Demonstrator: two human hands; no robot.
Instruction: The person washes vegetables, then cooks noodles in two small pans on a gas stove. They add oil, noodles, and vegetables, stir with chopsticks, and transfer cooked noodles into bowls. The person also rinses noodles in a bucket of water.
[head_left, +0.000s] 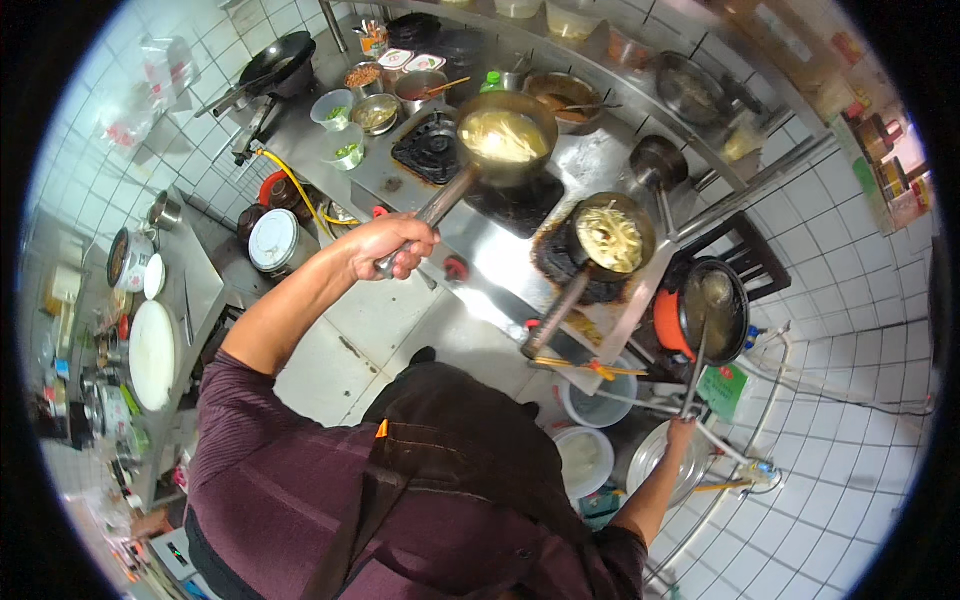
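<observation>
My left hand (397, 246) is closed around the handle of a metal saucepan (517, 170), which is held above the stove's burners with pale noodles in liquid inside. A second saucepan (649, 247) with pale strips in it rests on the right front burner, its long handle pointing toward my body. Out to the right, my right hand (681, 429) grips the end of a long-handled ladle (701, 360). The ladle's bowl lies in the black and orange pot (739, 315), which holds a brownish liquid.
Bowls of chopped greens (348, 152), a pot with a wooden-handled utensil (421, 81) and a large sauce pan (592, 112) line the stove's back and left. White buckets (583, 487) stand low at right. A steel side table (202, 281) holds a round white board (152, 356).
</observation>
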